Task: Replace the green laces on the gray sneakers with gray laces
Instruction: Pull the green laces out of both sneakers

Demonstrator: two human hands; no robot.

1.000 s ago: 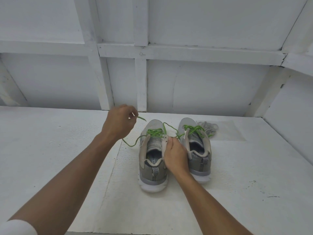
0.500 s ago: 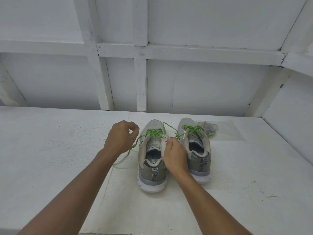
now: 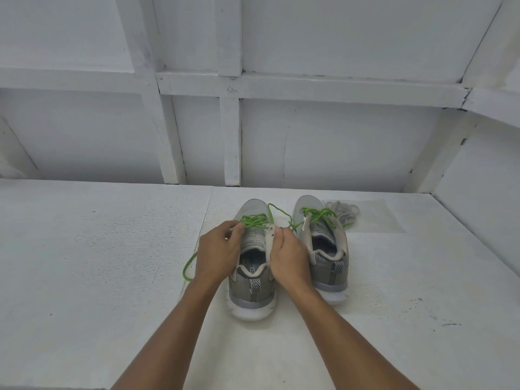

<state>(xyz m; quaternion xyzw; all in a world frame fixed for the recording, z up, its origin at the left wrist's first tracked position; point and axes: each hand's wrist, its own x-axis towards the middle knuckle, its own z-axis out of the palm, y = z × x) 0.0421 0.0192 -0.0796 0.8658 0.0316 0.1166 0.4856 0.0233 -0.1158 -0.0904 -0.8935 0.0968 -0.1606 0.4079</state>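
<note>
While both gray sneakers stand side by side on the white surface (image 3: 112,277) with their heels toward the person, both hands work at the left sneaker (image 3: 251,288). The left hand (image 3: 218,254) sits at that shoe's left eyelet row, thumb and forefinger curled and pinching the green lace (image 3: 254,220) where it crosses the tongue. A slack loop of the same lace trails out past the wrist onto the surface. The right hand (image 3: 289,257) lies between the two shoes, its fingers gripping the left sneaker's right eyelet flap. Just beside it, the right sneaker (image 3: 326,249) carries its own green lacing (image 3: 319,213), untouched. The gray laces (image 3: 342,213) lie bunched beyond that shoe's toe, well apart from both hands.
</note>
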